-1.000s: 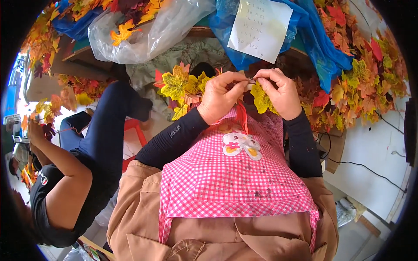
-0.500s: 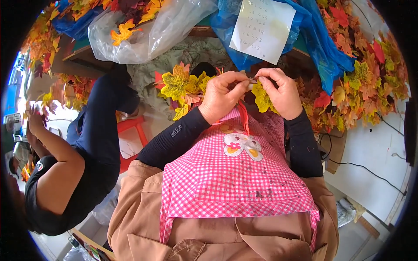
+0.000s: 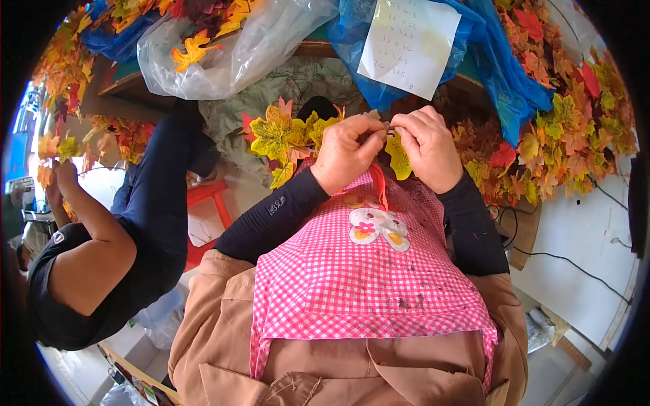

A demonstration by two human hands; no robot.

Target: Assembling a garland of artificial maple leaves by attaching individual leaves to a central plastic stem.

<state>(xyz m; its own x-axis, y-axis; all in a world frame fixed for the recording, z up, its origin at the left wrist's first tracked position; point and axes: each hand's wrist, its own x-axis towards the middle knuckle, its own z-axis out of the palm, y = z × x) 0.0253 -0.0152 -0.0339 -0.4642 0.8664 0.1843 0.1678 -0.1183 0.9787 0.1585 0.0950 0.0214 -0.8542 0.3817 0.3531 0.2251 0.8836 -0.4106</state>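
Observation:
My left hand (image 3: pixel 345 152) and my right hand (image 3: pixel 429 150) meet in front of my chest, both closed in a pinch on an artificial leaf garland's thin stem. Yellow maple leaves (image 3: pixel 272 133) with dark speckles, mixed with orange and red ones, spread out to the left of my left hand. Another yellow leaf (image 3: pixel 398 160) hangs between the hands, partly behind my right fingers. The fingertips hide most of the stem where they touch. A red strap (image 3: pixel 379 188) of my pink checked apron (image 3: pixel 365 291) shows below the hands.
Ahead are a clear plastic bag (image 3: pixel 203 64), a blue plastic bag (image 3: pixel 504 78) and a handwritten sheet (image 3: pixel 409 54). Garlands (image 3: pixel 542 145) pile up at the right. A co-worker's arm (image 3: pixel 95 210) and a red stool (image 3: pixel 218 206) are at the left. Cables (image 3: pixel 575 262) run along the right.
My right hand has shifted slightly left and turned inward, its fingers folding closer to my left hand. The co-worker's hands have moved up with leaves now showing beside them.

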